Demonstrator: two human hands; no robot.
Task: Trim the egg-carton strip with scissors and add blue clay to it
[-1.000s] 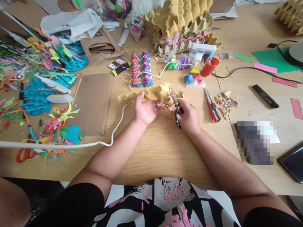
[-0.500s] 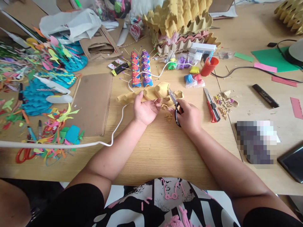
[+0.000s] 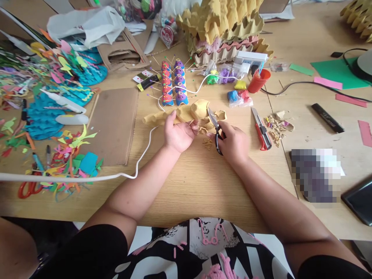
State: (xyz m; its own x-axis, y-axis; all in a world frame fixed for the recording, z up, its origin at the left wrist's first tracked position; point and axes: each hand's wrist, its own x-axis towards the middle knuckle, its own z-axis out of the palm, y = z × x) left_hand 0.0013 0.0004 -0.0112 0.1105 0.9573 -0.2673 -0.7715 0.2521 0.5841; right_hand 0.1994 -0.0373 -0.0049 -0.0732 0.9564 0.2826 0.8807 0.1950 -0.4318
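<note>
My left hand [image 3: 180, 133], palm up, is closed on a yellow egg-carton strip [image 3: 186, 113] that runs leftward past the thumb. In my right hand [image 3: 235, 144] are black-handled scissors [image 3: 217, 133], their blades at the strip's right end, beside its rounded cup. Small yellow cut scraps [image 3: 207, 144] lie on the table between the hands. Behind the strip stand two painted carton rows, one red and blue [image 3: 167, 86], one purple and blue [image 3: 180, 86], with pins sticking out of them.
A red box cutter [image 3: 261, 131] lies right of my right hand, with scraps beyond it. An orange cup [image 3: 258, 81] and stacked egg trays [image 3: 221, 23] stand behind. A white cable [image 3: 139, 159] crosses leftward. Cardboard [image 3: 114, 126] and colourful paper bits [image 3: 78, 155] lie left.
The whole view has shifted slightly. Both hands, the strip and the scissors look almost the same as before.
</note>
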